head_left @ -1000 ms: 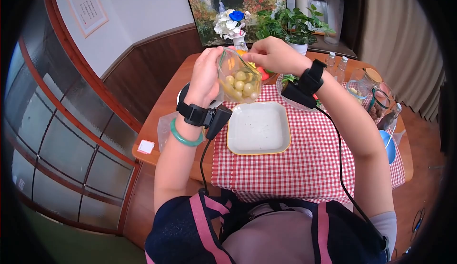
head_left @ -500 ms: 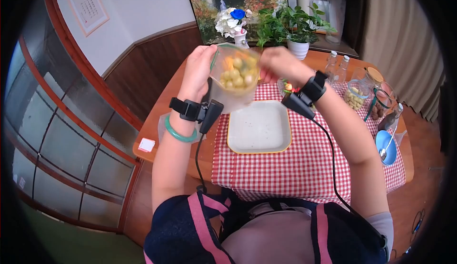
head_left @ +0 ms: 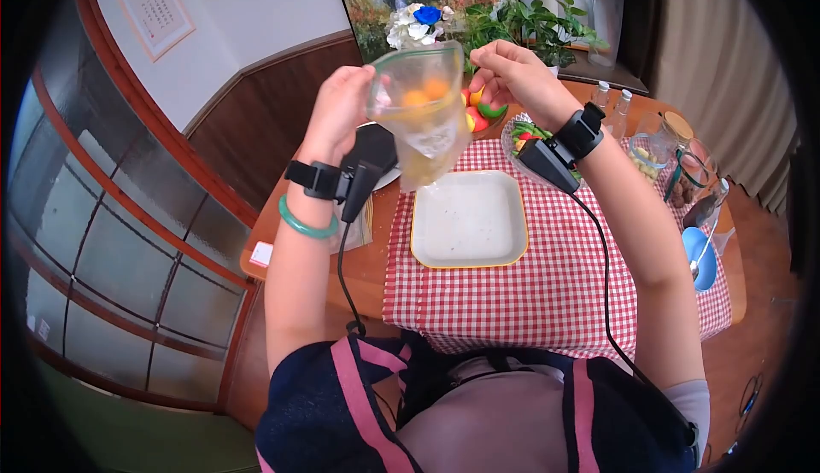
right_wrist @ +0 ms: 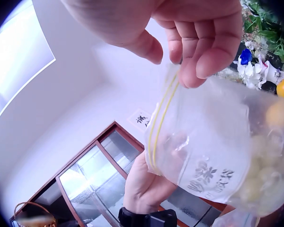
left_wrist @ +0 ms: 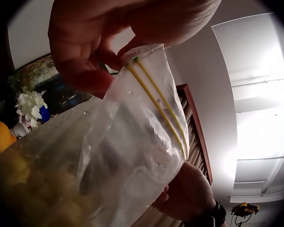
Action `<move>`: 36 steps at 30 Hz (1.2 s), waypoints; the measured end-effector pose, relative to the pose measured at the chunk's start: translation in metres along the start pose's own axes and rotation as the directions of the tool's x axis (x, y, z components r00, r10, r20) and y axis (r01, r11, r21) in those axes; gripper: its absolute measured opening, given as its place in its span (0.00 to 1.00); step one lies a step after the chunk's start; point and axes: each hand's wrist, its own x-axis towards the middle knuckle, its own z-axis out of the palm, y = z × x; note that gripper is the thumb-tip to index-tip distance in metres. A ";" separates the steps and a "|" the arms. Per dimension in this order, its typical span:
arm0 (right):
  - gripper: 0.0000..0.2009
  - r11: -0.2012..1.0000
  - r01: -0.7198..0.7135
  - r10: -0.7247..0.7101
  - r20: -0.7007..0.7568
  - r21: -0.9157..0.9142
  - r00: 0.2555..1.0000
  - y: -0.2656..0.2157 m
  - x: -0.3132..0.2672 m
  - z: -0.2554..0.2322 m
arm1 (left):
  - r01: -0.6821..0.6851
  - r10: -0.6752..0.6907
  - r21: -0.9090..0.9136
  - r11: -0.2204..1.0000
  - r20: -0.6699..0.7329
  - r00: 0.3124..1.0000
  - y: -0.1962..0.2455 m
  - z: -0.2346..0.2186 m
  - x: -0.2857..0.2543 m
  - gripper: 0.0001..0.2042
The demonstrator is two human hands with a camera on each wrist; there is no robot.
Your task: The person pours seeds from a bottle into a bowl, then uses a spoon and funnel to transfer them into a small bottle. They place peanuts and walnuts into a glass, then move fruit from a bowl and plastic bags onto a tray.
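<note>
A clear zip bag (head_left: 427,123) hangs above the back edge of a white tray (head_left: 470,221). Pale green round fruits like grapes (right_wrist: 260,165) lie low inside it, and a white label with dark writing (right_wrist: 208,177) shows on its side. My left hand (head_left: 337,106) pinches the top left corner beside the zip strip (left_wrist: 154,101). My right hand (head_left: 521,84) has its fingertips at the opposite top corner, thumb and fingers drawn in on the plastic. Only a few small specks show in the tray, which stands on a red checked cloth (head_left: 547,285).
Behind the bag are bright fruits (head_left: 478,119), a glass dish of vegetables (head_left: 525,136) and a potted plant (head_left: 551,33). On the right stand bottles (head_left: 622,110), jars (head_left: 653,161) and a blue bowl (head_left: 702,259) with a spoon. Cables hang from both wrist cameras.
The bag has tipped from facing me with its grapes high to hanging with its mouth up and the grapes lower. My right hand has moved along the top to the right corner.
</note>
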 end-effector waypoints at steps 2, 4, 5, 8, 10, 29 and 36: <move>0.10 1.000 -0.025 0.026 0.051 -0.016 0.998 0.003 -0.005 -0.002 | -0.031 0.031 0.003 1.000 -0.058 0.998 0.004 -0.013 0.010 0.07; 0.10 0.998 -0.048 0.052 0.092 -0.049 0.994 0.008 -0.010 -0.006 | -0.057 0.098 0.215 0.975 -0.186 0.978 0.004 -0.038 0.028 0.08; 0.10 0.995 -0.059 0.067 0.108 -0.074 0.992 0.013 -0.013 -0.009 | -0.045 0.128 0.305 0.951 -0.260 0.957 0.003 -0.052 0.033 0.08; 0.09 0.989 -0.077 0.094 0.134 -0.128 0.986 0.026 -0.028 -0.013 | -0.019 0.304 0.575 0.818 -0.404 0.863 -0.007 -0.106 0.057 0.10; 0.09 0.994 -0.050 0.066 0.175 -0.094 0.982 0.037 -0.038 -0.018 | -0.045 0.489 0.757 0.651 -0.373 0.788 -0.012 -0.128 0.061 0.10; 0.08 0.947 -0.316 0.320 0.112 -0.049 0.941 0.120 -0.090 -0.074 | 0.276 0.313 0.869 0.411 -0.419 0.852 -0.166 -0.150 0.066 0.14; 0.10 0.928 -0.372 0.371 0.062 0.014 0.927 0.156 -0.099 -0.075 | -0.114 0.315 0.669 0.734 -0.187 0.931 -0.128 -0.028 0.021 0.23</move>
